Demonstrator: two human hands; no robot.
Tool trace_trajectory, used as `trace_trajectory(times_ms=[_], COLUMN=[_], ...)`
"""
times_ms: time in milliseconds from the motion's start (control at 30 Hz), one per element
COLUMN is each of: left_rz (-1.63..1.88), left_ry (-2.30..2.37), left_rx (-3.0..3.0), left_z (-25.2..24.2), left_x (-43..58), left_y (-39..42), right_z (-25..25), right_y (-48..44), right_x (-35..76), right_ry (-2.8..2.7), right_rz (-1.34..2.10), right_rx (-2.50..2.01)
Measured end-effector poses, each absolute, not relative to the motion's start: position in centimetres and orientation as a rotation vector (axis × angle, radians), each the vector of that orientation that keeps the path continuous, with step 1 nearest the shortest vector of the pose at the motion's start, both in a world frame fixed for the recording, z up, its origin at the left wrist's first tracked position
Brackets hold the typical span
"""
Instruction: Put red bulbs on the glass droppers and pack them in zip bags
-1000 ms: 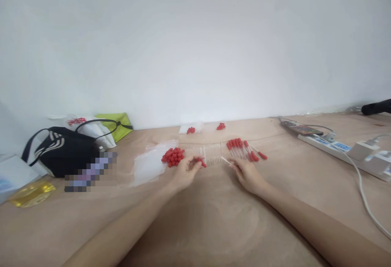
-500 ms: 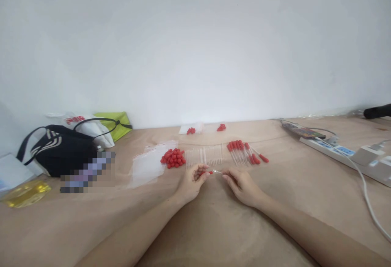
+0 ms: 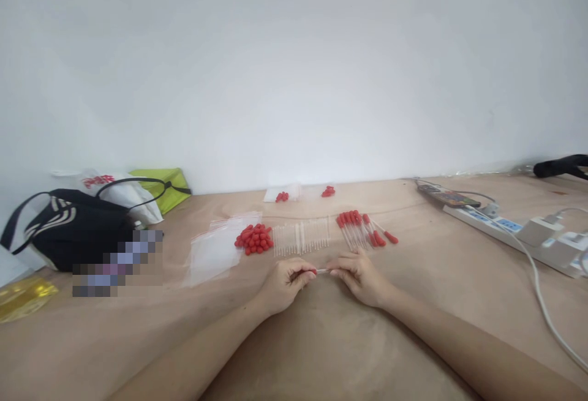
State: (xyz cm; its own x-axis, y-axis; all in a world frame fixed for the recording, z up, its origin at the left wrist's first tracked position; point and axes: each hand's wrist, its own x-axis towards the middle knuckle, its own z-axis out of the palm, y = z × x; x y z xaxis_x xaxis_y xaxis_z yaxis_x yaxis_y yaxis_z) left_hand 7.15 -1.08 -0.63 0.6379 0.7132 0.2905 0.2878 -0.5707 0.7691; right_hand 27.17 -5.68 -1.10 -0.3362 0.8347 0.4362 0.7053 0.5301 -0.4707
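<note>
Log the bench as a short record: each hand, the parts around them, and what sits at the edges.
Left hand: pinches a red dropper bulb
Right hand: holds a clear dropper tube, end at the bulb
Tube's depth in bulb: cannot tell
Beyond hands, left: pile of red bulbs beside clear plastic bags
Beyond hands, middle: row of clear tubes
Beyond hands, right: red-bulbed droppers, lying down
By the wall: two small bulb clusters
Far right: white power strip, phone
Far left: black bag

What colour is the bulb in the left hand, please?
The bulb in the left hand is red, seen best in the head view.
</note>
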Motion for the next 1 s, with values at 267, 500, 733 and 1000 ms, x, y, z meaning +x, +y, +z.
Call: trace_trajectory(times_ms=[267,500,733,1000], left_rz=[0.752,0.797,0.795,0.863], left_ry=[0.829,0.645,0.539,0.506], left_rx=[2.392,2.61,2.731,2.686], left_z=[0.1,-0.1,-0.4,-0.3], left_x=[7.2,7.2,6.9,6.7], left_y=[-1.6,-1.8,-1.8,-0.3], right_z=[-0.6,-1.2,-1.2,-0.1], right_y=[-6.0,-6.5,-6.7,-6.8], right_x=[27.4,26.7,25.7,24.6], right_ry=[-2.269,-2.26,-2.198,-2.214], right_rz=[-0.07,-0.071,0.151,0.22], right_rx=[-1.228,-1.218,-1.274,-1.384])
